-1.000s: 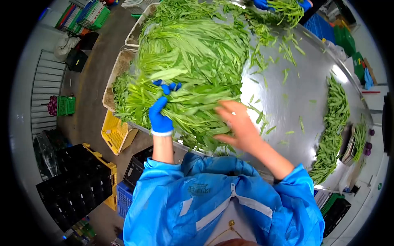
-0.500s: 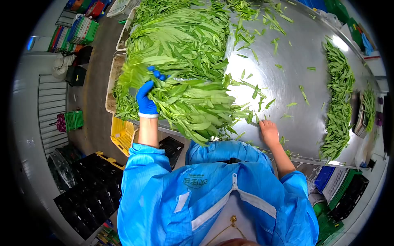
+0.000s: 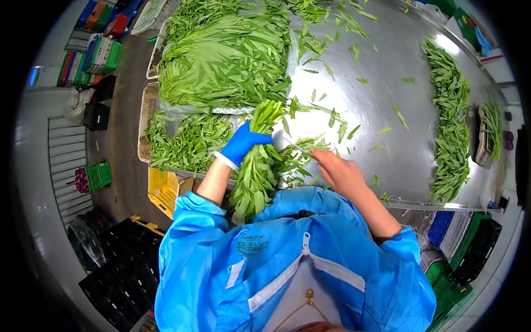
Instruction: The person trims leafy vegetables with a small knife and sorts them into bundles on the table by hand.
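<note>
My left hand (image 3: 243, 144), in a blue glove, is wrapped round a bunch of leafy greens (image 3: 257, 177). The cut-looking stem ends point up and away from me, and the leaves hang down toward my jacket. Just right of the bunch is my bare right hand (image 3: 337, 169), its fingers closed round a thin knife-like tool (image 3: 299, 148) that points at the stems. Loose leaves lie under and around that tool. Beyond my hands, a large pile of greens (image 3: 221, 61) rests on clear plastic.
Scattered leaves lie on the metal table (image 3: 387, 83). A long row of greens (image 3: 451, 122) runs along its right side. At the left edge stand a white crate (image 3: 148, 119) and a yellow crate (image 3: 162, 191); black crates (image 3: 124, 271) are on the floor.
The bunch has been lifted off the pile and turned from lying sideways to nearly upright, stems away from me. My right hand has moved left with the thin tool, close to the stems.
</note>
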`<state>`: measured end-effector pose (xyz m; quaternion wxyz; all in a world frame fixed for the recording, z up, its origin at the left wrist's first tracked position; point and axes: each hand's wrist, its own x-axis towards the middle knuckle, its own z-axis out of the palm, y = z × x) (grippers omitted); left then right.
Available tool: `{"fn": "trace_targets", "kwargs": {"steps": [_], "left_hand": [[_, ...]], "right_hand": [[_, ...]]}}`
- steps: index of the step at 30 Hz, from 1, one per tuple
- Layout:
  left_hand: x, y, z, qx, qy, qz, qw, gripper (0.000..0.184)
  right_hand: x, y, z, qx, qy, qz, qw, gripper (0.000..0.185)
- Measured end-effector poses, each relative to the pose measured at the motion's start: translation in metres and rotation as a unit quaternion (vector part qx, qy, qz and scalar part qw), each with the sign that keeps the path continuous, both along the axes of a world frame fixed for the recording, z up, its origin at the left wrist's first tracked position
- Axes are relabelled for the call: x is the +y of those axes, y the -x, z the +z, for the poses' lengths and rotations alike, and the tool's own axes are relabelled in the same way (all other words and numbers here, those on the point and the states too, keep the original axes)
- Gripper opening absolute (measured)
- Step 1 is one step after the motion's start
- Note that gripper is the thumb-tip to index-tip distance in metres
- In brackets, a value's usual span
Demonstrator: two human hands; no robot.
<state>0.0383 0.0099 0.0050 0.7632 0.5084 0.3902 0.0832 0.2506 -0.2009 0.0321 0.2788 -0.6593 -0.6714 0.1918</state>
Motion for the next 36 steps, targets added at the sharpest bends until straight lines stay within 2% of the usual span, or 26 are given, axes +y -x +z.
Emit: {"fn": "trace_targets", "kwargs": {"steps": [2,4,6,7,11,13,14,16,18,20,21,22,23,24,27,30,32,34,36], "left_hand": [[-0.009,-0.008,-0.004,0.010,0.007,-0.011,1.000,0.063],[-0.016,-0.015,-0.017,0.002,-0.068,-0.034,0.997,0.062],[-0.021,-0.016,-0.017,0.058,-0.047,-0.061,0.995,0.060],[-0.024,-0.017,-0.013,0.067,-0.064,-0.053,0.994,0.052],[-0.038,-0.018,-0.003,0.082,-0.028,-0.004,0.996,0.037],[-0.045,-0.020,-0.008,0.140,-0.101,-0.061,0.983,0.034],[-0.048,-0.020,-0.013,0.168,-0.138,-0.090,0.972,0.032],[-0.053,-0.021,-0.019,0.167,-0.119,-0.058,0.977,0.031],[-0.050,-0.017,-0.013,0.173,-0.107,-0.047,0.978,0.032],[-0.037,0.002,-0.014,0.111,-0.064,0.030,0.991,0.023],[-0.026,0.012,-0.001,0.097,-0.036,0.106,0.989,0.022],[-0.009,0.018,0.022,0.045,-0.089,0.119,0.988,0.022],[0.001,0.025,0.036,0.016,-0.130,0.175,0.976,0.023],[0.009,0.028,0.053,-0.022,-0.113,0.207,0.972,0.025],[0.020,0.024,0.065,-0.105,-0.189,0.279,0.936,0.028],[0.010,-0.003,0.063,-0.179,-0.171,0.308,0.919,0.033],[-0.016,-0.028,0.061,-0.217,-0.124,0.322,0.913,0.035],[-0.043,-0.043,0.052,-0.231,-0.079,0.261,0.934,0.038],[-0.075,-0.058,0.048,-0.248,0.018,0.248,0.936,0.042]], "right_hand": [[0.015,0.008,0.001,-0.052,-0.011,0.024,0.998,0.041],[0.028,0.012,-0.002,-0.076,-0.022,0.037,0.996,0.036],[0.035,0.013,-0.018,-0.103,-0.031,0.030,0.994,0.037],[0.038,0.014,-0.025,-0.117,-0.036,0.026,0.992,0.038],[0.040,0.017,-0.043,-0.053,-0.037,0.025,0.998,0.027],[0.043,0.024,-0.053,-0.022,-0.023,0.024,0.999,0.023],[0.044,0.027,-0.055,-0.047,-0.020,0.027,0.998,0.022],[0.050,0.030,-0.056,-0.097,-0.014,0.033,0.995,0.021],[0.047,0.030,-0.068,-0.053,0.046,0.036,0.997,0.019],[0.029,0.018,-0.098,-0.025,0.131,0.043,0.990,0.020],[0.006,0.005,-0.127,-0.005,0.165,0.044,0.985,0.021],[-0.017,-0.011,-0.149,0.015,0.197,0.042,0.979,0.023],[-0.033,-0.022,-0.147,0.034,0.232,0.044,0.971,0.027],[-0.048,-0.027,-0.140,0.056,0.272,0.048,0.960,0.031],[-0.062,-0.056,-0.125,0.032,0.270,0.027,0.962,0.038],[-0.045,-0.107,-0.107,-0.135,0.256,0.028,0.957,0.041],[-0.001,-0.132,-0.050,-0.086,0.253,-0.042,0.963,0.050],[0.029,-0.148,-0.011,0.033,0.089,-0.119,0.988,0.049],[0.055,-0.136,0.031,0.268,0.034,-0.121,0.955,0.051]]}}
